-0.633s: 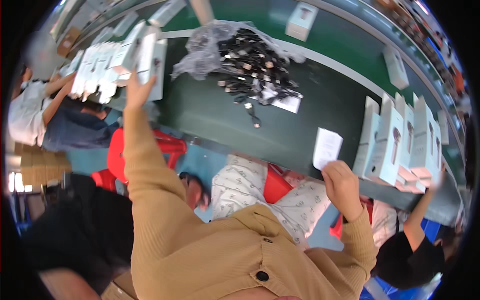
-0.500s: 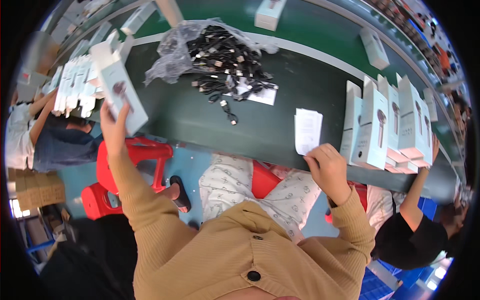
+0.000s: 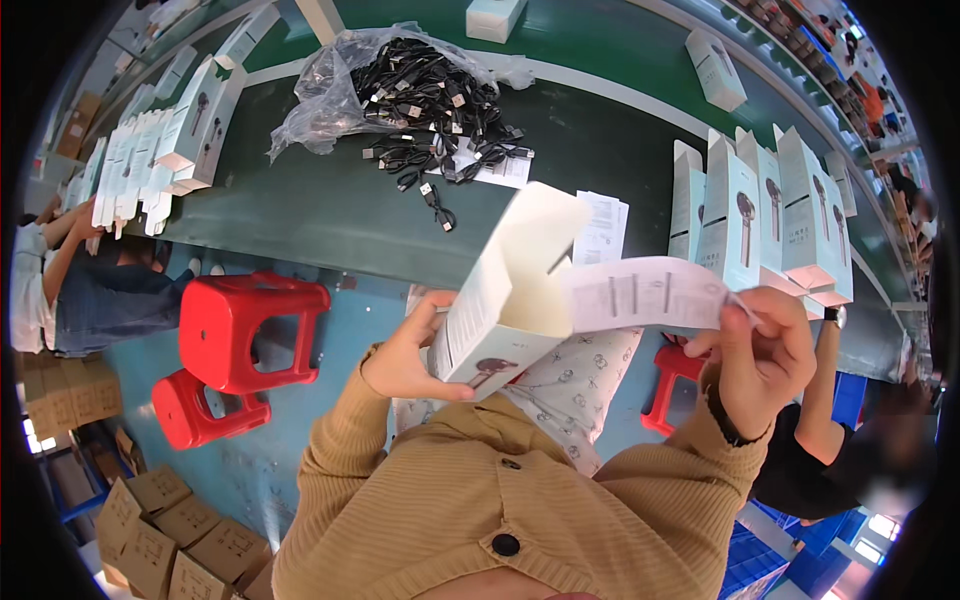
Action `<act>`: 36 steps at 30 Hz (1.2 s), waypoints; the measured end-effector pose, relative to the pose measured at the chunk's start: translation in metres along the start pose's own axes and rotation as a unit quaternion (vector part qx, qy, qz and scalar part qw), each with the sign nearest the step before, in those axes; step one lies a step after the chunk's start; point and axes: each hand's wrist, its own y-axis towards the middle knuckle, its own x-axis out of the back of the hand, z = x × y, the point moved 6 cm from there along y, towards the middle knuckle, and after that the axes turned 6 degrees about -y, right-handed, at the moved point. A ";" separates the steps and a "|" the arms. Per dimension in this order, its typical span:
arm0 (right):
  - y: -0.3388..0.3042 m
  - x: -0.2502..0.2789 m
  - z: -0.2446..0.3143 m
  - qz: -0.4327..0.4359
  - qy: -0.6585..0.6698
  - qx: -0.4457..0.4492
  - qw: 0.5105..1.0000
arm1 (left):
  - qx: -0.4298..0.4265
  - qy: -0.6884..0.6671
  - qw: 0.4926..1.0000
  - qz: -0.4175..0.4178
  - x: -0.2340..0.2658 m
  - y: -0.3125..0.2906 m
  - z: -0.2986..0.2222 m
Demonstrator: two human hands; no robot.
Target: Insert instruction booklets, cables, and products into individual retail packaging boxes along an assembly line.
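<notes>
My left hand point(image 3: 412, 352) grips an open-topped white box point(image 3: 500, 345) with a product picture on its side, tilted over my lap with its flap up. Between thumb and fingers of my right hand point(image 3: 765, 345) is a printed leaflet point(image 3: 650, 294), stretched out sideways; its left end meets the box's right edge, and I cannot tell whether it is inside. More leaflets point(image 3: 602, 228) lie in a stack on the dark green table point(image 3: 330, 215). Farther back, black USB cables point(image 3: 430, 95) spill from a clear plastic bag point(image 3: 325, 95), and one cable point(image 3: 437, 207) lies apart.
Upright white boxes point(image 3: 730, 220) stand in a group at the right, beside a co-worker's arm point(image 3: 825, 390). Flat and standing cartons point(image 3: 135, 170) fill the left end, near another person point(image 3: 95, 290). Red stools point(image 3: 250, 335) and brown cardboard boxes point(image 3: 190, 530) are on the floor.
My left hand has brought the box from the left side to in front of me. My right hand has lifted a leaflet off the stack and moved it to the box.
</notes>
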 end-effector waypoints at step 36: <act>0.013 -0.099 0.050 0.179 -0.365 0.371 0.835 | -0.098 0.070 0.992 -0.032 0.008 -0.007 0.029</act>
